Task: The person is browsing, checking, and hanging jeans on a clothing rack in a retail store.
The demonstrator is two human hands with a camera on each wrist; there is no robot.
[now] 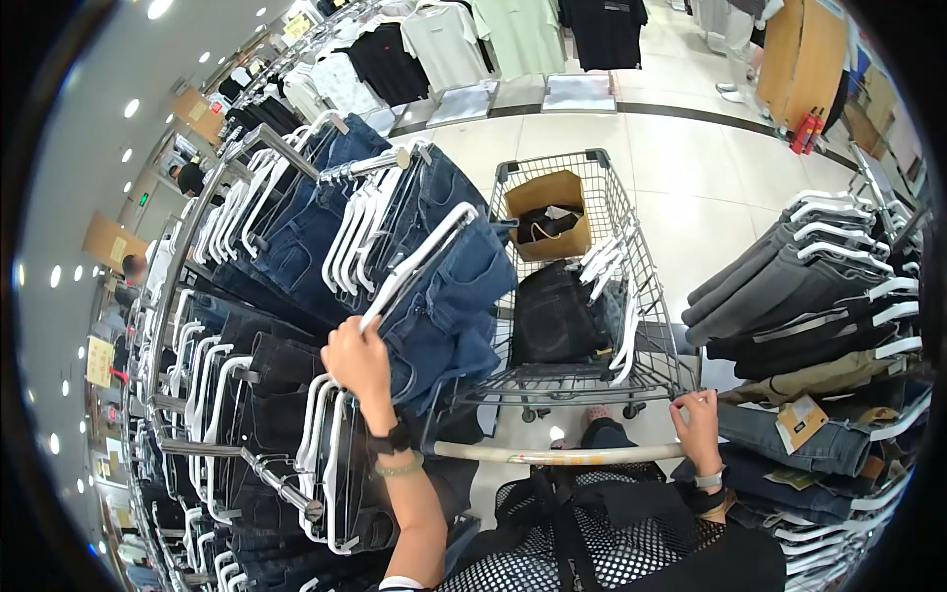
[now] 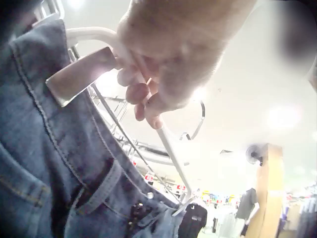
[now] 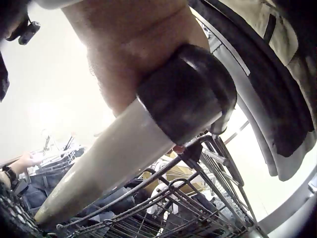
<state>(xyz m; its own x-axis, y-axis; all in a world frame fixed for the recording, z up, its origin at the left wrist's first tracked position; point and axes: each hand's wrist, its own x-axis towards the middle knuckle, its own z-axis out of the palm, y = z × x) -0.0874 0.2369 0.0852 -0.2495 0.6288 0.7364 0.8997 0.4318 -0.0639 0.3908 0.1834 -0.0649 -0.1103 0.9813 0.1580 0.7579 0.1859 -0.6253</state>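
My left hand (image 1: 360,360) grips a white hanger (image 1: 419,259) by its bar. Blue denim jeans (image 1: 456,301) hang from it, held by a metal clip (image 2: 81,76) at the waistband in the left wrist view. They hang beside the rack, close to the shopping cart's left side. At the right end of the cart's pale handle (image 1: 552,454), my right hand (image 1: 698,426) holds the cart with curled fingers. The black end cap (image 3: 188,94) hides most of those fingers in the right wrist view. Inside the wire cart (image 1: 631,212) lie dark jeans (image 1: 552,321) on white hangers.
A brown paper bag (image 1: 557,192) with dark things in it stands at the cart's far end. On the left, a metal rack (image 1: 202,449) is packed with jeans on hangers. Grey and dark trousers (image 1: 779,276) hang close on the right. T-shirts (image 1: 444,44) line the back.
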